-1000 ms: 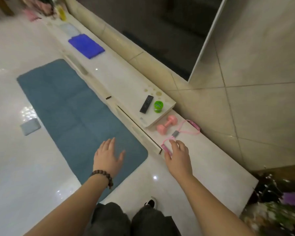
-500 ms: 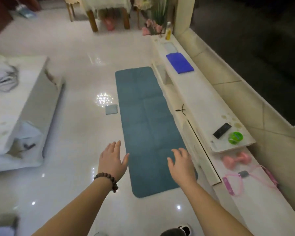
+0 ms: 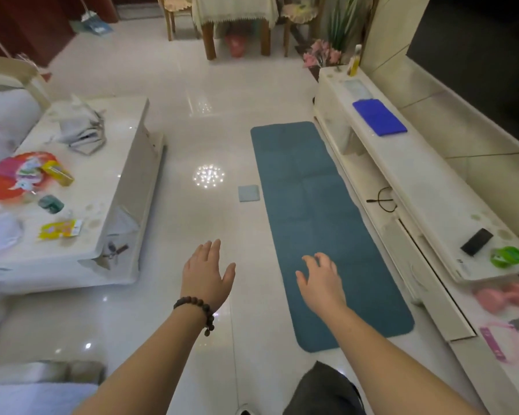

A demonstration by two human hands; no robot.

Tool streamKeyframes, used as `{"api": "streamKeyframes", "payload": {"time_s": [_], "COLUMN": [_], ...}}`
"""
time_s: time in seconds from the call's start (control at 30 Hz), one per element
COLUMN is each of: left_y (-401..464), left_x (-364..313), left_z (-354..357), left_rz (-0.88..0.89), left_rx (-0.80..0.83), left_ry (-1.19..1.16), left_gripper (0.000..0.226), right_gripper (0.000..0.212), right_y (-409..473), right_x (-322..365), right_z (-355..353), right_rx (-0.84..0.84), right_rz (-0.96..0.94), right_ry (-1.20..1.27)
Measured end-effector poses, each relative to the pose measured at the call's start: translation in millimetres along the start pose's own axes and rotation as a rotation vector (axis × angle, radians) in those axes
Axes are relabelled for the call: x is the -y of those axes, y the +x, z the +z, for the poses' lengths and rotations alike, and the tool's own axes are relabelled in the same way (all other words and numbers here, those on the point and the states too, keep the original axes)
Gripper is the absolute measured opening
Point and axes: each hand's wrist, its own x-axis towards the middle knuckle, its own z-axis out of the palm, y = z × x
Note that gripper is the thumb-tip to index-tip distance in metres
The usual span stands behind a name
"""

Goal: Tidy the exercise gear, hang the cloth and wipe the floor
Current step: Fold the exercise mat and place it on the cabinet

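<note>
From the head view, we hold both hands out empty over the floor: our left hand has straight fingers lying close together with the thumb out, and our right hand hangs over the near part of the exercise mat with fingers loosely curled, touching nothing. We judge the mat soft, light and floppy, so it should roll best from its near short edge, taken at both corners. The small folded cloth lies on the floor just beside the mat's left long edge; it looks limp and light, easy to pinch at one edge. The pink dumbbell sits on the lower ledge of the TV cabinet, near its front-right end, probably dense and prone to roll, so best gripped round the middle bar. The pink pull cord lies just nearer us on that ledge, slack and likely to tangle. The floor is glossy tile, likely slippery; a low table stands to the left
</note>
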Motion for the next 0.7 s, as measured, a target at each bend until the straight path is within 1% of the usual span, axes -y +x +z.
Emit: {"api": "streamKeyframes", "payload": {"time_s": [0.17,0.37,0.5,0.7], "left_y": [40,114,192,350], "left_x": [21,18,13,-9], "left_z": [-6,4,12,6], "left_rz": [0.032,0.134,0.208,0.316], "left_rx": [0.024,0.071,0.096,0.157], "left_ry": [-0.016,-0.002,0.022,0.103], "left_gripper": [0.064,0.064,0.064,0.064], "right_gripper": [0.044,0.043,0.043,0.044], "right_y": [28,91,160,289], "right_x": [32,42,43,54], "right_z": [9,19,29,26], "right_rx": [-0.014,-0.039,-0.05,-0.083], "right_rz": [0.003,0.061,0.124,0.274], "right_ry": [-0.027,-0.065,-0.068,0.001]}}
